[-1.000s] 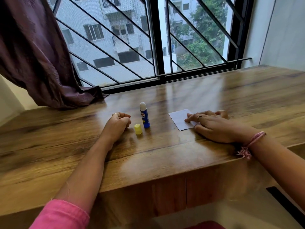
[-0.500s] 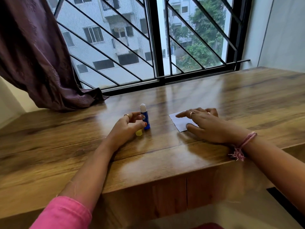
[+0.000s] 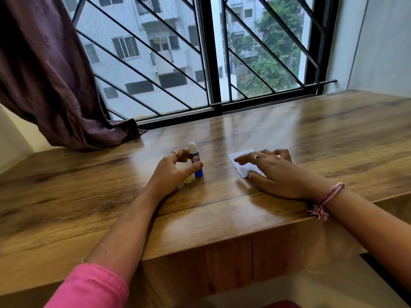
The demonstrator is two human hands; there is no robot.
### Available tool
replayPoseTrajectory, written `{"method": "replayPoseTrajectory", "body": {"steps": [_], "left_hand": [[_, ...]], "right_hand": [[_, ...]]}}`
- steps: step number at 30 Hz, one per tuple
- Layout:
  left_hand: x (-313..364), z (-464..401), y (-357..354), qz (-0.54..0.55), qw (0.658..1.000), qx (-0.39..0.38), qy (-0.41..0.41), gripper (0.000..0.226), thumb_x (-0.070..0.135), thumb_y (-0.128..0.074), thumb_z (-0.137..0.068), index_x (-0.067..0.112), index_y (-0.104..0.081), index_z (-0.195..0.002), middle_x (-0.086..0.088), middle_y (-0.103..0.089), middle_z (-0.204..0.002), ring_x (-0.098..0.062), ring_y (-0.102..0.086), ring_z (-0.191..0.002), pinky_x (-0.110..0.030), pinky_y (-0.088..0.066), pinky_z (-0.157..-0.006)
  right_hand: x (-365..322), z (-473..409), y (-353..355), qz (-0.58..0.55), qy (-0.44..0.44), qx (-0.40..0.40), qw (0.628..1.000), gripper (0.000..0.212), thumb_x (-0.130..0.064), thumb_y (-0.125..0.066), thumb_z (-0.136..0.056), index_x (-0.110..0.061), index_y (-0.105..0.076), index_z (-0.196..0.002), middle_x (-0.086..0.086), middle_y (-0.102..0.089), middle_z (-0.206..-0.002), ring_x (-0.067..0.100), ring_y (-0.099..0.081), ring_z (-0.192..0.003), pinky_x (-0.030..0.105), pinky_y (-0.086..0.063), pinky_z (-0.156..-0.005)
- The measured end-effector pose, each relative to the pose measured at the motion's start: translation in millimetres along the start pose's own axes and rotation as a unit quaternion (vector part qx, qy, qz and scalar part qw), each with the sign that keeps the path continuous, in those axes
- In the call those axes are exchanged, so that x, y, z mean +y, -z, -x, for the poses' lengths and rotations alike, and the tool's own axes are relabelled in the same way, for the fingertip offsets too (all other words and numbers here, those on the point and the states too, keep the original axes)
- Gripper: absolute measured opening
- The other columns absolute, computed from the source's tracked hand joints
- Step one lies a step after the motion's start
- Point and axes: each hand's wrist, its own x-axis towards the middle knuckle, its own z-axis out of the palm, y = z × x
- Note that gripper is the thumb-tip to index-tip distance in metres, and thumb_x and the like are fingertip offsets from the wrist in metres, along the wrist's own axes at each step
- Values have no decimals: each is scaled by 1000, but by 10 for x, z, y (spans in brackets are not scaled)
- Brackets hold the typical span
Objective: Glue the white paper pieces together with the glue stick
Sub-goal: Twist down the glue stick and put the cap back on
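The glue stick (image 3: 195,160) stands upright and uncapped on the surface (image 3: 333,134), long axis vertical. My left hand (image 3: 172,172) is nearer, its grip curled around the tube, thumb touching, not clamped. The white paper (image 3: 241,162) lies flat under my right hand (image 3: 279,172), fingers spread.

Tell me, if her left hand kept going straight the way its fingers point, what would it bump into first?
Almost certainly the glue stick. The left hand is curled open right beside it, thumb and fingers either side of the upright tube, possibly already touching. The yellow cap sits just under the palm.
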Motion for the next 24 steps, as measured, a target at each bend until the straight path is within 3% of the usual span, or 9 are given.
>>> {"method": "replayPoseTrajectory", "body": {"steps": [3, 9, 11, 13, 15, 17, 24], "left_hand": [[23, -5, -26, -13, 1000, 12, -13, 38, 32, -71, -83, 17, -63, -117, 10, -63, -104, -4, -57, -102, -13, -38, -81], [65, 18, -24, 34, 998, 52, -22, 30, 38, -75, -78, 23, -69, -103, 9, -69, -100, -4, -61, -91, -17, -42, -79], [114, 38, -19, 72, 995, 54, -30, 31, 43, -76, -74, 27, -71, -100, 8, -72, -98, -7, -62, -75, -17, -45, -72], [163, 66, -8, 130, 990, 40, -41, 34, 41, -78, -69, 27, -72, -99, 7, -74, -97, -13, -68, -79, -18, -51, -75], [199, 94, -2, 182, 981, 28, -54, 34, 35, -80, -68, 23, -72, -99, 4, -75, -97, -16, -71, -92, -22, -53, -81], [242, 131, -8, 215, 974, 14, -64, 33, 30, -80, -67, 20, -72, -97, 3, -76, -97, -14, -71, -93, -18, -53, -80], [350, 253, -13, 257, 962, -53, -78, 23, 22, -76, -71, 24, -73, -94, -6, -74, -101, -20, -70, -97, -20, -53, -80]], "right_hand": [[-24, 0, -5, -2, 5, 1, 1000, 39, -27, -39, -95, -37, -41, -133, -21, -50, -128, -9, -31, -117, 24, -9, -91], [-61, 25, 21, -5, 11, 4, 1000, 38, -28, -40, -96, -37, -42, -132, -22, -50, -126, -13, -27, -110, 26, -11, -95], [-90, 36, 24, -4, 12, 17, 1000, 36, -28, -44, -94, -37, -46, -129, -28, -48, -118, -13, -30, -106, 24, -13, -92], [-150, 46, 28, -24, 7, 37, 999, 32, -27, -49, -92, -35, -52, -123, -33, -46, -104, -8, -42, -101, 18, -19, -88], [-229, 62, 25, -89, -5, 60, 994, 30, -21, -55, -89, -29, -58, -117, -26, -54, -104, -2, -54, -88, 13, -30, -79], [-319, 88, 19, -172, -20, 67, 983, 31, -17, -59, -87, -25, -60, -116, -15, -62, -104, 4, -59, -78, 7, -38, -66], [-675, 78, -94, -418, -76, -20, 905, 39, -30, -64, -86, -20, -55, -124, -2, -65, -101, 4, -64, -59, 12, -47, -57]]}}
